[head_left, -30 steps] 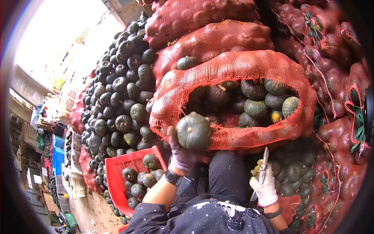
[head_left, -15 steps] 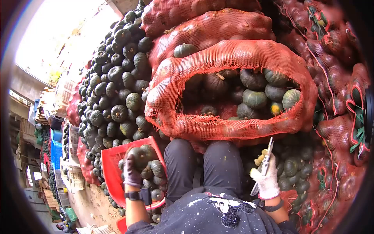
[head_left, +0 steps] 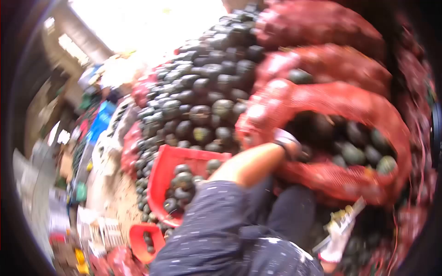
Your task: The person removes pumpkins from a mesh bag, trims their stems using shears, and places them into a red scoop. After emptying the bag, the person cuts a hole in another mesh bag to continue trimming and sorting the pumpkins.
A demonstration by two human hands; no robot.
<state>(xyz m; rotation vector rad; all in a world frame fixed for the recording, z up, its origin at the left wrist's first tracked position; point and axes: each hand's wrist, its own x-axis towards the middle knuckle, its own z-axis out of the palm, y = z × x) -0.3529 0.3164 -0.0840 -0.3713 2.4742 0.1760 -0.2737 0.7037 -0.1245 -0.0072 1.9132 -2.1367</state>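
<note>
My left hand (head_left: 289,140), gloved and blurred, reaches into the left end of the opening in a red mesh sack (head_left: 322,94). Its fingers are hidden, so a hold cannot be made out. Dark green squashes (head_left: 353,155) lie inside the sack. At lower right, my white-gloved right hand (head_left: 337,241) is closed around a long silver bladed tool (head_left: 352,215); motion smears its exact kind. Yellowish, knobbly stem-like pieces (head_left: 338,216) show beside the blade. To the left of my legs sits a red plastic crate (head_left: 159,184) with several squashes (head_left: 183,179) in it.
A tall heap of dark green squashes (head_left: 202,92) rises behind the crate. More filled red mesh sacks (head_left: 322,64) are stacked at the back and right. A smaller red container (head_left: 138,237) stands at lower left, near a white slatted crate (head_left: 99,230).
My left hand has gone from a squash at the red crate across to the sack opening. The view has swung left. My right hand keeps the bladed tool.
</note>
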